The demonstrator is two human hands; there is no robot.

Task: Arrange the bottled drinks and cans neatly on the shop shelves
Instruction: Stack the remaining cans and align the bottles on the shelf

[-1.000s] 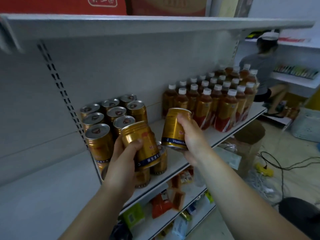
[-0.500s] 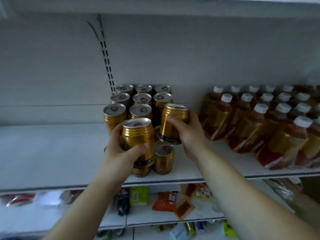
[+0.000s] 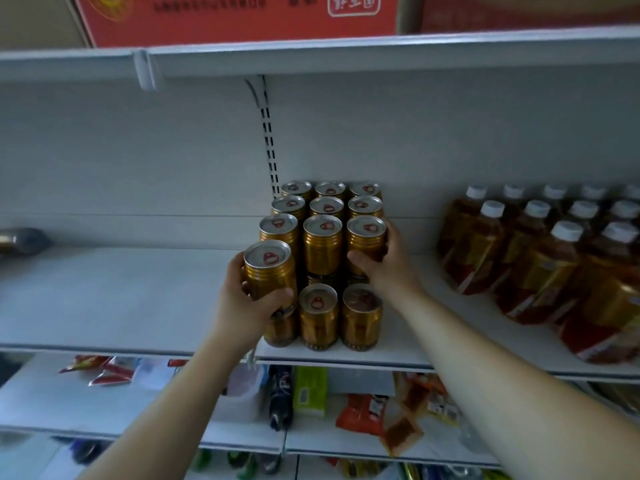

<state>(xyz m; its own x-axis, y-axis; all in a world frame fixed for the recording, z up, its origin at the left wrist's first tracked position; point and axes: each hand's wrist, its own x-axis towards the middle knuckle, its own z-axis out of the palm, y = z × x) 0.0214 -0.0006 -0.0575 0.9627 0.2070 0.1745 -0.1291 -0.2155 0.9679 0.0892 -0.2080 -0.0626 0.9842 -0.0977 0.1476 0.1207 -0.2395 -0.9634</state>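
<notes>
Gold cans [image 3: 322,242] stand in a two-layer block on the white middle shelf [image 3: 114,299]. My left hand [image 3: 242,306] grips a gold can [image 3: 270,270] at the block's front left, on top of a lower can. My right hand [image 3: 384,261] holds another gold can [image 3: 366,242] in the upper layer's right column. Two single cans [image 3: 318,315] stand in the front row beside my left hand. Amber bottled drinks [image 3: 540,258] with white caps fill the shelf to the right.
An upper shelf [image 3: 346,57] carries red cartons [image 3: 239,15] overhead. The lower shelf [image 3: 69,403] holds snack packets and small packs. A dark metallic object [image 3: 20,240] lies at the far left of the middle shelf. Bare shelf stretches left of the cans.
Both hands have moved forward to the stack: the right hand's can now sits in the upper layer's right column, and the left hand's can sits on the front left lower can. The view tilted up.
</notes>
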